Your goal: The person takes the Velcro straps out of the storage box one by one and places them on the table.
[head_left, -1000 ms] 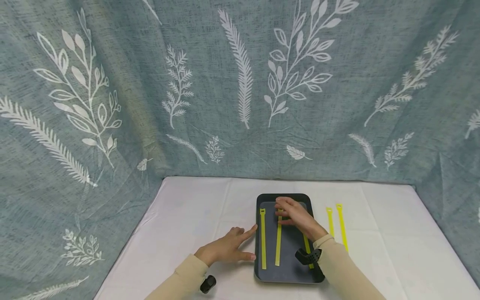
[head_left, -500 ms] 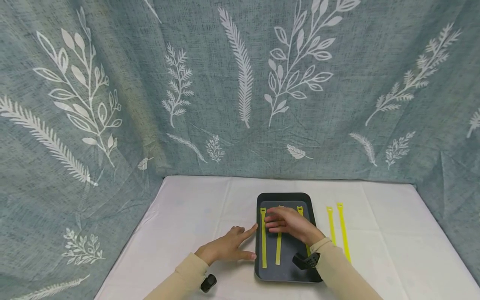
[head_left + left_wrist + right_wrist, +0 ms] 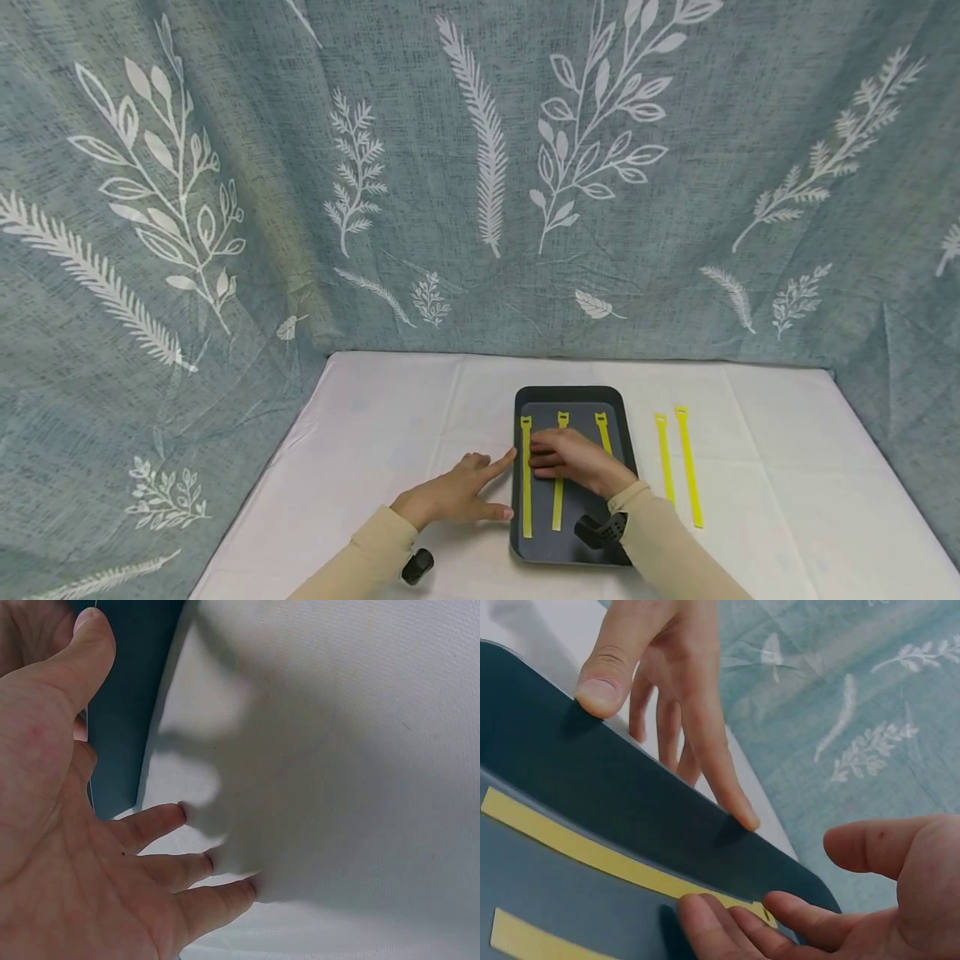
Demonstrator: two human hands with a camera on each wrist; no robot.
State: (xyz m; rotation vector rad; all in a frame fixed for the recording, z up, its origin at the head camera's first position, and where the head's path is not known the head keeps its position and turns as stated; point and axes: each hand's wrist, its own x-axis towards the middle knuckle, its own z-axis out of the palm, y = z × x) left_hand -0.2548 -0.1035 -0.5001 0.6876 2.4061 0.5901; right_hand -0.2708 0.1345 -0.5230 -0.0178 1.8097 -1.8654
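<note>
A dark rectangular tray (image 3: 555,558) lies on the white-covered table, with three yellow cable straps inside: a left strap (image 3: 527,508), a middle strap (image 3: 557,510) and a right strap (image 3: 603,432). My left hand (image 3: 459,493) is at the tray's left side. Its thumb and index fingertip touch the rim, while the other fingers spread down toward the cloth in the left wrist view. Across the middle strap reaches my right hand (image 3: 576,460), holding nothing, its relaxed fingertips close beside the left strap. In the right wrist view its fingers (image 3: 705,926) overlap that strap's slotted end.
Two more yellow straps, one shorter (image 3: 664,458) and one longer (image 3: 690,475), lie on the cloth right of the tray. A leaf-patterned blue-green curtain (image 3: 480,317) hangs behind the table. Black devices (image 3: 417,567) are worn at both wrists.
My right hand has moved left and toward me over the tray, uncovering the heads of the middle and right straps. The left hand stays at the rim.
</note>
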